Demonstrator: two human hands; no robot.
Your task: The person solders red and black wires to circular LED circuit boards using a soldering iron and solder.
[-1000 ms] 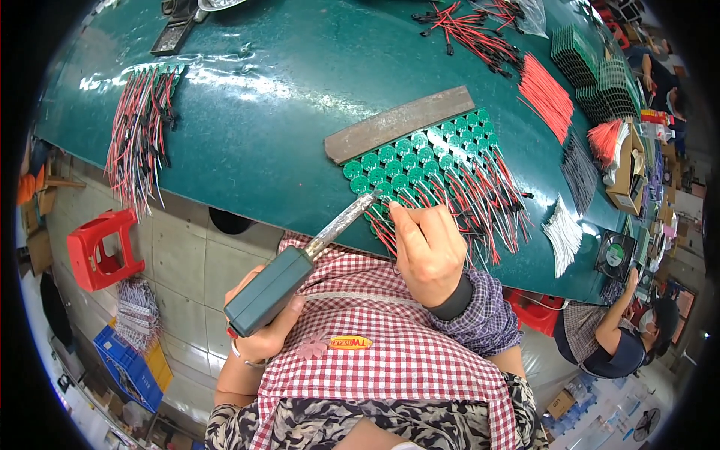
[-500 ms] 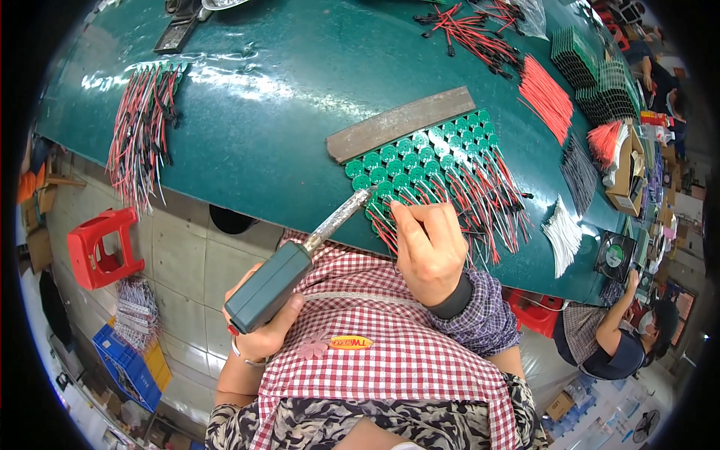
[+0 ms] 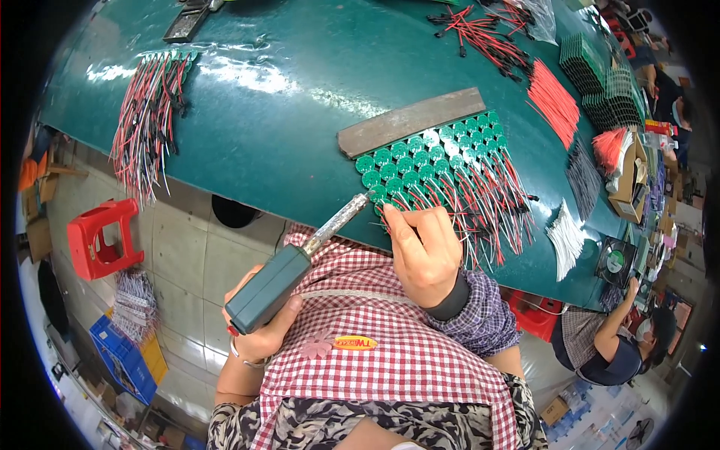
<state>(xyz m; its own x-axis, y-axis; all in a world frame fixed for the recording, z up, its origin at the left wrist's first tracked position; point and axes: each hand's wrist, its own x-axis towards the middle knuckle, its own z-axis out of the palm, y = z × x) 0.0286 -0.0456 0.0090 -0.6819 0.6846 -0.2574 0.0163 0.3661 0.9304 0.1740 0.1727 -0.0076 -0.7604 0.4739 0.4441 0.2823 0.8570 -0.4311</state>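
Observation:
My left hand (image 3: 264, 331) is closed around the dark green, box-shaped handle of a soldering iron (image 3: 271, 286). Its metal barrel slants up to the right, and the tip meets the lower left corner of a panel of round green circuit boards (image 3: 388, 171). Beside that tip, my right hand (image 3: 427, 259) pinches a thin wire at the panel's near edge; the fingers partly hide it. Red, white and black wires (image 3: 487, 202) fan out from the panel's near side, to the right of that hand. Along the panel's far edge lies a grey-brown flat bar (image 3: 412, 120).
A wired panel bundle (image 3: 150, 105) overhangs the table's left edge. Sorted red wires (image 3: 553, 103), black wires (image 3: 582, 180) and white wires (image 3: 565, 238) lie at right, near stacked green panels (image 3: 581, 64). A red stool (image 3: 105, 238) stands at left. A co-worker (image 3: 626, 337) sits at right.
The view has shifted slightly, so the table's contents appear moved. Against the panel, my right hand has come a little left, closer to the iron's tip. The left hand keeps its grip.

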